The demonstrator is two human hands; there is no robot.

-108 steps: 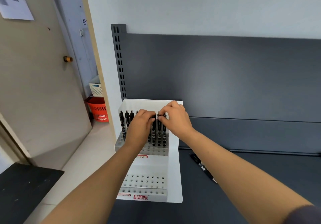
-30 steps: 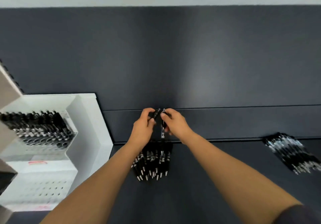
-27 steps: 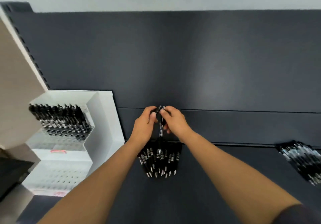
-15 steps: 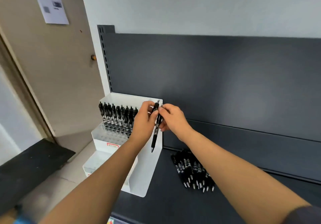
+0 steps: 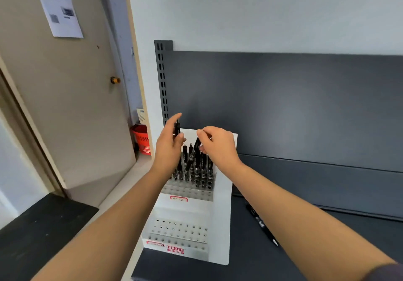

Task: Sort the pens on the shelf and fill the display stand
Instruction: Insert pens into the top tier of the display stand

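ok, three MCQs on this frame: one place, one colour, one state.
1. Where is the loose pen? A) on the shelf, right of the stand B) on the floor C) in a drawer
2. Basket colour? A) blue B) red C) green
3. The stand's lower tier? A) full B) half full C) empty
Key: 1 A, it lies on the dark shelf beside the stand's wall; 2 B, its mesh is red; 3 C, its holes are all bare.
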